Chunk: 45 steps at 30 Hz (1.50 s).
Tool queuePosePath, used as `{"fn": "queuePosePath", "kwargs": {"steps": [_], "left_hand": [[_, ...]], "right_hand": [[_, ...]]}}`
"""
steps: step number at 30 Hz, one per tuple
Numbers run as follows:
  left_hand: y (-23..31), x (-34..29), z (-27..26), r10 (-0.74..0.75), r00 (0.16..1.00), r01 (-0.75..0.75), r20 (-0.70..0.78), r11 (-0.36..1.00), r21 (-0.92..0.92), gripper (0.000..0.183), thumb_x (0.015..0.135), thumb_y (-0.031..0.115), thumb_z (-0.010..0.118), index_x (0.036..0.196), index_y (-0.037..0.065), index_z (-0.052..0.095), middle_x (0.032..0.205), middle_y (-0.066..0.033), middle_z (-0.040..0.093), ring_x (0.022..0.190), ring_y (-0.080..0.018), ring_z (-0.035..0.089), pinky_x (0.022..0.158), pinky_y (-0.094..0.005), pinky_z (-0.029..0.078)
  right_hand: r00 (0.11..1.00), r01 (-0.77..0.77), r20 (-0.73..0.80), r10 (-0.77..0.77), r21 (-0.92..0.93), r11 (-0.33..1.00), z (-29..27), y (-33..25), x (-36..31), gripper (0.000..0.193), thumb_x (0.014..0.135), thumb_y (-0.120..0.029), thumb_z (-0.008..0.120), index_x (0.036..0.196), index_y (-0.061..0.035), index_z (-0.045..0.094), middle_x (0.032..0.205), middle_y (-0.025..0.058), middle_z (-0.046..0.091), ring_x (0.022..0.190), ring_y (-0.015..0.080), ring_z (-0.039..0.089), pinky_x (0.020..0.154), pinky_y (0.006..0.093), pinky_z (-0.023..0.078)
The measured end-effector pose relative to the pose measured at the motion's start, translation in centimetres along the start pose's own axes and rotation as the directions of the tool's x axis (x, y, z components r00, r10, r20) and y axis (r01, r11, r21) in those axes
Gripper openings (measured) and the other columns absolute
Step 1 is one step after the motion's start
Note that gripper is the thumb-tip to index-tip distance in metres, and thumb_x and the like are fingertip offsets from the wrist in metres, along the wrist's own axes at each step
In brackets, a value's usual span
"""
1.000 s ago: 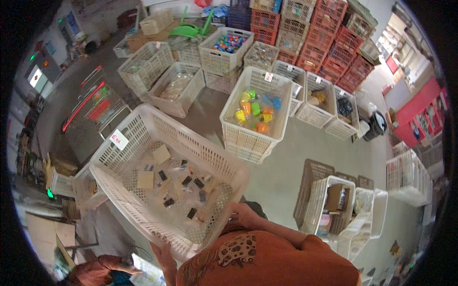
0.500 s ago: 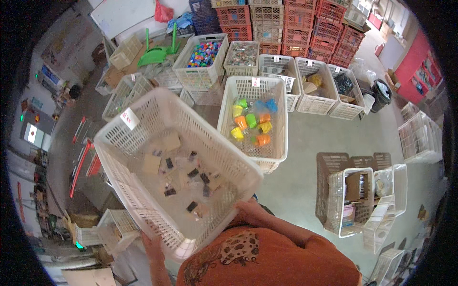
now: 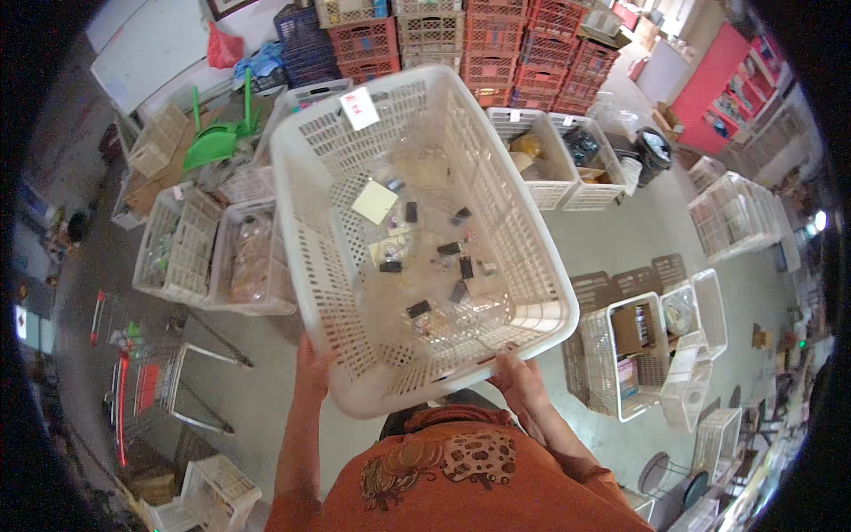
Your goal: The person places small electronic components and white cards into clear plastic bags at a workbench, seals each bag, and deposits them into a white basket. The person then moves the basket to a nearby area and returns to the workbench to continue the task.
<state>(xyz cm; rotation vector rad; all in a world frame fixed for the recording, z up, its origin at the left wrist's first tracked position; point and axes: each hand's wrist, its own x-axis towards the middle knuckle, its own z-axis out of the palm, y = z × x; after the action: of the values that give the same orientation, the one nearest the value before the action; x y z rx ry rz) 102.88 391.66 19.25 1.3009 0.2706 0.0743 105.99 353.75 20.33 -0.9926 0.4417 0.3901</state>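
Observation:
A large white plastic crate with slotted walls is held up in front of my body, its open top facing me. My left hand is closed on its near left side. My right hand grips the near edge towards the right, with the fingers partly hidden by the crate. Inside lie several small clear packets with black pieces, scattered over the bottom. A pale yellow card and brownish pieces of cardboard lie among them. A white label hangs on the far rim.
White crates stand at the left, and others behind right. Stacked red crates line the back. A shopping cart is at lower left, a green dustpan at back left. Further crates stand on the floor at right.
The crate has swung to the right and away from me, turning more upright in view, with both hands on it. It now covers the crate of coloured cups. My view has shifted too.

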Motion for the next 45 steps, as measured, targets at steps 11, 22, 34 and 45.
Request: {"fn": "queuePosePath", "kwargs": {"steps": [11,22,34,45], "left_hand": [[1.1,15.9,1.4,-0.017,0.98,-0.017,0.2,0.986,0.167,0.063,0.082,0.004,0.055,0.144,0.004,0.041,0.123,-0.0076,0.059,0.111,-0.0171,0.056,0.094,-0.0329,0.045],[-0.7,16.0,-4.0,-0.092,0.973,0.056,0.212,0.984,0.171,0.064,0.082,0.005,0.054,0.144,0.006,0.041,0.128,-0.0081,0.056,0.115,-0.0174,0.055,0.096,-0.0331,0.044],[-1.9,18.5,-0.8,-0.127,0.986,0.112,0.111,0.985,0.129,0.057,0.081,0.002,0.052,0.138,0.002,0.046,0.125,-0.0102,0.059,0.109,-0.0197,0.058,0.096,-0.0349,0.046],[-3.3,21.0,-8.0,0.325,0.906,-0.41,0.27,0.521,0.748,0.053,0.089,0.012,0.062,0.138,0.0,0.048,0.137,-0.0197,0.049,0.123,-0.0304,0.05,0.107,-0.0429,0.039]], "right_hand": [[0.986,-0.016,-0.156,0.056,0.251,0.968,3.3,1.0,8.6,0.051,0.092,-0.018,0.056,0.135,0.004,0.038,0.123,0.0269,0.055,0.107,0.0381,0.063,0.09,0.0512,0.056],[0.954,0.101,-0.295,-0.056,0.14,0.985,7.1,4.9,7.0,0.042,0.093,-0.019,0.062,0.126,0.0011,0.047,0.116,0.0148,0.06,0.096,0.029,0.065,0.071,0.0429,0.058],[0.972,-0.007,-0.227,0.061,0.233,0.973,6.5,3.1,8.6,0.045,0.093,-0.023,0.057,0.128,0.0025,0.045,0.122,0.0192,0.055,0.109,0.0355,0.061,0.092,0.0509,0.054],[0.994,0.09,-0.065,-0.093,-0.038,0.995,3.7,6.7,5.8,0.07,0.095,-0.025,0.063,0.149,-0.0016,0.026,0.132,0.0193,0.053,0.113,0.0302,0.061,0.097,0.0449,0.053]]}}
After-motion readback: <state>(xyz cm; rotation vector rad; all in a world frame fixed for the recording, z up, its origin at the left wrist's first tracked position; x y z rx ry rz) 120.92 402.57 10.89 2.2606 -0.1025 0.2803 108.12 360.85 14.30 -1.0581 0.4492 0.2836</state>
